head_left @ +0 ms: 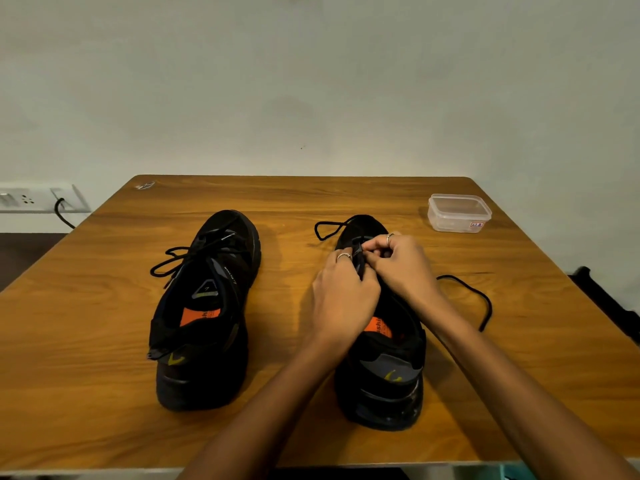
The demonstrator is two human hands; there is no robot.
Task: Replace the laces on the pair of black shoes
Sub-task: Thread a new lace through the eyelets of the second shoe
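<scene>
Two black shoes stand on the wooden table (pixel 104 393), toes pointing away from me. The left shoe (pixel 204 313) has a black lace tied in loose loops across its top. Over the right shoe (pixel 381 368) both my hands work at the eyelets. My left hand (pixel 341 299) has curled fingers that pinch the black lace at the shoe's tongue. My right hand (pixel 405 261) pinches the same lace from the other side. One lace end (pixel 329 228) loops out past the toe, and another (pixel 474 296) trails on the table to the right.
A clear plastic box (pixel 459 213) with a lid sits at the table's far right corner. A wall socket strip (pixel 38 199) with a black cable is on the wall at the left. A dark object (pixel 602 303) stands beyond the table's right edge.
</scene>
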